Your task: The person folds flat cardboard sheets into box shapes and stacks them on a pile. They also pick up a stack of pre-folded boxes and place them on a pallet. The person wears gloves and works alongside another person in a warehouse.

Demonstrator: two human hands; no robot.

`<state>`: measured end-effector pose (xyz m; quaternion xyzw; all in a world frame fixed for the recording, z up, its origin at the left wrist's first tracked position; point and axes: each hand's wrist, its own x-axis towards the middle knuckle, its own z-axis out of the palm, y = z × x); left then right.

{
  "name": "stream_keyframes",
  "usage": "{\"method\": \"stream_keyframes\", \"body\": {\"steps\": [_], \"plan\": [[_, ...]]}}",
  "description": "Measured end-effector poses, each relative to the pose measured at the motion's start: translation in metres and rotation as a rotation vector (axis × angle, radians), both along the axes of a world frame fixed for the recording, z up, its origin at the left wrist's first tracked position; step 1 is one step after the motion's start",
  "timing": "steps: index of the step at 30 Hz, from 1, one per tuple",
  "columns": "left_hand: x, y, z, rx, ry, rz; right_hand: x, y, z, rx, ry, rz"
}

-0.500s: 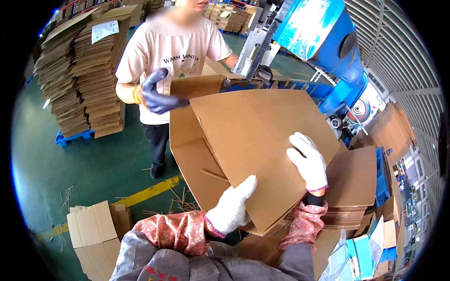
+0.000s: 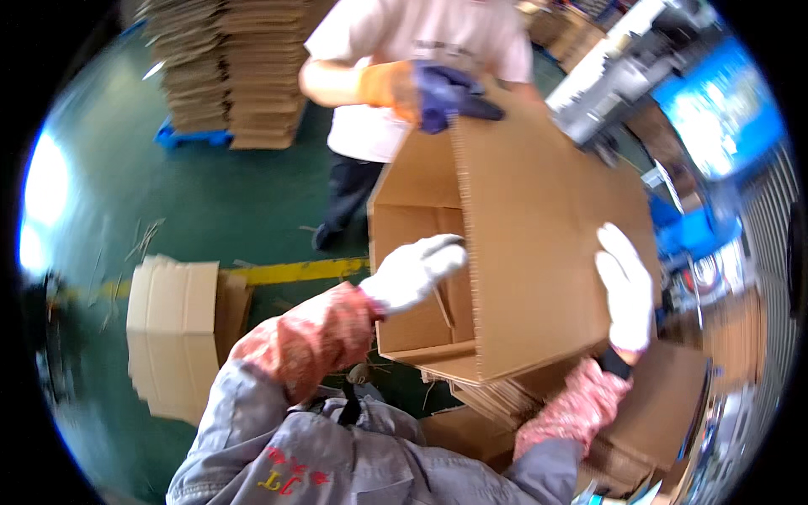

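Note:
A large brown cardboard box (image 2: 555, 227) stands tilted in front of me, partly opened out, its hollow end facing left. My left hand (image 2: 414, 273), in a white glove, is at that opening with fingers stretched toward the edge of the upper panel; whether they touch it is unclear. My right hand (image 2: 627, 290), also white-gloved, lies flat with fingers extended on the right part of the panel. Across from me, a co-worker's hand (image 2: 442, 94) in a dark blue and orange glove is at the box's far upper corner. Inside the box a narrow cardboard strip (image 2: 443, 307) shows.
Flat cardboard sheets (image 2: 497, 404) are stacked beneath the box, with more cardboard (image 2: 652, 404) at right. Blue machinery (image 2: 715, 109) rises at the upper right. A folded carton (image 2: 172, 328) rests on the green floor at left, below tall cardboard stacks (image 2: 265, 67) on a pallet.
The view has shifted. The box has opened wider and its panel stands steeper. The co-worker's gloved hand has come onto its far corner. My left hand has moved up to the opening.

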<state>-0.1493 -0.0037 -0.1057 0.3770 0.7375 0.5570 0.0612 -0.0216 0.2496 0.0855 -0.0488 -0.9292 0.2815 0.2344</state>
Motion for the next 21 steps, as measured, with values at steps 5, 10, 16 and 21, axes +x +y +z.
{"method": "stream_keyframes", "body": {"steps": [5,10,16,21], "plan": [[0.000,0.043,-0.022,-0.633,0.171,-0.181,0.035,0.030,-0.007,-0.064,0.303,-0.139],[0.014,0.082,-0.140,-0.705,0.762,-0.250,0.083,0.038,-0.020,-0.325,0.515,-0.280],[0.022,-0.016,-0.139,-0.596,0.799,-0.285,0.119,0.039,-0.020,-0.335,0.585,-0.316],[0.055,-0.129,-0.116,-0.638,0.379,-0.037,0.119,0.053,-0.055,-0.028,0.499,-0.460]]}}
